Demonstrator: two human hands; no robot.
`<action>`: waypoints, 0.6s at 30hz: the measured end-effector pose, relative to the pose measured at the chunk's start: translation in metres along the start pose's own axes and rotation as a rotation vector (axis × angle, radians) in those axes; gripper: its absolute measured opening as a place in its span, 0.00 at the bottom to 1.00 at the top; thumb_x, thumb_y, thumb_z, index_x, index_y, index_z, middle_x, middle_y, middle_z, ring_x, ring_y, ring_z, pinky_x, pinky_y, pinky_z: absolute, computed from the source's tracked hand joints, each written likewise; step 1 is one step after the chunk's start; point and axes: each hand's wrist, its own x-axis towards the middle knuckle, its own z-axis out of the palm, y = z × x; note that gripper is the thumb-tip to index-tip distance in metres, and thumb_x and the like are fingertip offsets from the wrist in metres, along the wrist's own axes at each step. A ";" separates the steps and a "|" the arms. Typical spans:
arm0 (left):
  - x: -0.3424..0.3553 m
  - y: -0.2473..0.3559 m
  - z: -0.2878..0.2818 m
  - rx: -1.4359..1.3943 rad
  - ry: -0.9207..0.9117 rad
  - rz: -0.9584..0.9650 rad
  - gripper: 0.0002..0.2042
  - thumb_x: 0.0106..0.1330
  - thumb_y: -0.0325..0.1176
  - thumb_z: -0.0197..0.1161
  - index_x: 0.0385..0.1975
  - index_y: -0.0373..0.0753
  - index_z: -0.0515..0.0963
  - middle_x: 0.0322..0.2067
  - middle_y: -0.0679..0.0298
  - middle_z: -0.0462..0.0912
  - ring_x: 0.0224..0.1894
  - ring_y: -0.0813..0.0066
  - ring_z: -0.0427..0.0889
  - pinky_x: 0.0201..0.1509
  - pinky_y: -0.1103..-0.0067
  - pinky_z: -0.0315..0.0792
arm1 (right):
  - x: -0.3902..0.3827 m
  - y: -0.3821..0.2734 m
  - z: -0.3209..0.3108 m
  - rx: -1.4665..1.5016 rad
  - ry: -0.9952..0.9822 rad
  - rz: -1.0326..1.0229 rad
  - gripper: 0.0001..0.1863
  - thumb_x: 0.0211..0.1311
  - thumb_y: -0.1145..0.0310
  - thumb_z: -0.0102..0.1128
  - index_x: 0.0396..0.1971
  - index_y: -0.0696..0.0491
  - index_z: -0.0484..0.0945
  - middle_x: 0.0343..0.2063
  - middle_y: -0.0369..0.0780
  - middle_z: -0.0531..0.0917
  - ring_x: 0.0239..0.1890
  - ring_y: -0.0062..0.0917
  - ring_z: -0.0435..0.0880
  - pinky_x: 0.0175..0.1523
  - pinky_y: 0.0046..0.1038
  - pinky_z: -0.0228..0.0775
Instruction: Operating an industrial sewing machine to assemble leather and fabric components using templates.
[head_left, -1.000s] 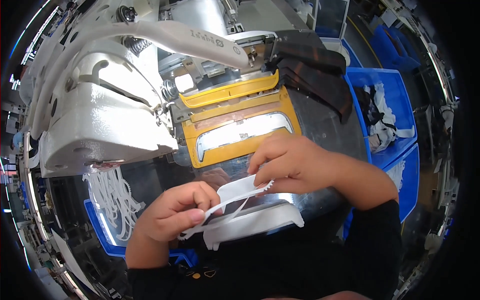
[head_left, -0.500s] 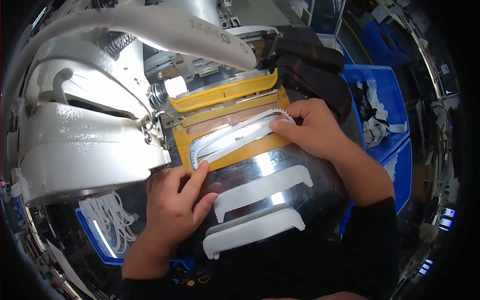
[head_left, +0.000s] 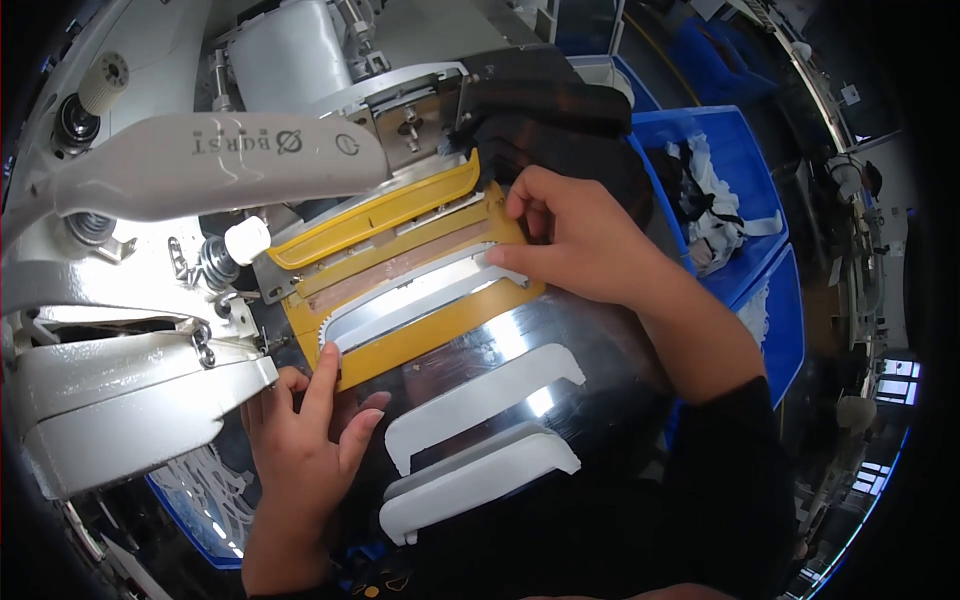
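Note:
A pale curved strip (head_left: pixel 420 297) with a toothed edge at its left end lies in the long recess of a yellow template (head_left: pixel 430 340). My left hand (head_left: pixel 305 430) has its index fingertip on the strip's left end, with its thumb spread away. On the strip's right end rests the thumb of my right hand (head_left: pixel 590 240). That hand's index finger bends against the template's right end, with a gap between finger and thumb. Nearer me, a white curved piece (head_left: pixel 480 400) and a small stack of similar pieces (head_left: pixel 475 485) lie on the shiny metal surface.
A white sewing machine head (head_left: pixel 130 410) stands at left, with a lamp arm (head_left: pixel 220 165) above. A yellow clamp bar (head_left: pixel 380 215) lies behind the template. Blue bins (head_left: pixel 765 150) with scraps are at right; white strips (head_left: pixel 205 490) fill another at lower left.
The strip's near side has moved into the recess from a raised loop. My right thumb and index finger have come apart. The whole view has shifted, with machine and template now farther left.

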 end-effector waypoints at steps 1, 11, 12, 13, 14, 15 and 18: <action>0.000 0.000 0.000 -0.001 -0.016 -0.010 0.35 0.69 0.55 0.75 0.66 0.33 0.84 0.46 0.54 0.75 0.50 0.52 0.76 0.61 0.59 0.72 | 0.002 0.001 -0.001 -0.015 -0.021 0.036 0.23 0.59 0.53 0.83 0.37 0.56 0.81 0.28 0.43 0.87 0.31 0.34 0.87 0.41 0.35 0.78; 0.001 0.002 0.002 -0.050 -0.013 -0.018 0.33 0.65 0.49 0.78 0.66 0.35 0.85 0.45 0.56 0.74 0.49 0.53 0.75 0.60 0.60 0.71 | 0.005 0.001 0.000 -0.149 -0.015 0.002 0.22 0.56 0.56 0.86 0.36 0.55 0.82 0.27 0.44 0.86 0.30 0.33 0.86 0.39 0.34 0.76; 0.001 0.001 0.001 -0.052 -0.027 -0.021 0.32 0.66 0.48 0.77 0.66 0.35 0.85 0.45 0.55 0.74 0.50 0.53 0.75 0.60 0.60 0.71 | 0.004 -0.001 -0.003 -0.167 -0.047 0.040 0.22 0.58 0.55 0.84 0.37 0.55 0.82 0.30 0.45 0.88 0.35 0.37 0.89 0.42 0.36 0.78; 0.000 0.000 -0.001 -0.050 -0.032 -0.027 0.32 0.66 0.47 0.77 0.66 0.34 0.85 0.46 0.54 0.75 0.51 0.52 0.76 0.60 0.60 0.72 | 0.004 -0.004 -0.004 -0.171 -0.068 0.046 0.21 0.59 0.55 0.83 0.37 0.54 0.82 0.33 0.47 0.90 0.39 0.42 0.92 0.46 0.39 0.81; 0.000 0.000 -0.001 -0.061 -0.031 -0.030 0.31 0.65 0.46 0.78 0.65 0.35 0.86 0.45 0.55 0.75 0.49 0.53 0.76 0.59 0.60 0.72 | 0.004 -0.006 -0.005 -0.178 -0.082 0.074 0.21 0.59 0.55 0.83 0.37 0.54 0.82 0.33 0.47 0.90 0.39 0.41 0.92 0.46 0.38 0.81; 0.000 -0.001 0.000 -0.074 -0.022 -0.035 0.30 0.65 0.45 0.79 0.64 0.35 0.86 0.44 0.56 0.75 0.48 0.54 0.75 0.59 0.60 0.71 | 0.004 -0.008 -0.006 -0.175 -0.086 0.074 0.21 0.59 0.56 0.83 0.38 0.55 0.82 0.33 0.47 0.90 0.39 0.41 0.92 0.46 0.38 0.81; -0.001 -0.001 0.000 -0.098 -0.008 -0.036 0.28 0.65 0.44 0.79 0.62 0.36 0.88 0.44 0.57 0.75 0.48 0.55 0.76 0.58 0.60 0.71 | 0.005 -0.010 -0.007 -0.160 -0.109 0.074 0.21 0.58 0.58 0.84 0.38 0.55 0.82 0.34 0.47 0.90 0.39 0.41 0.92 0.46 0.38 0.81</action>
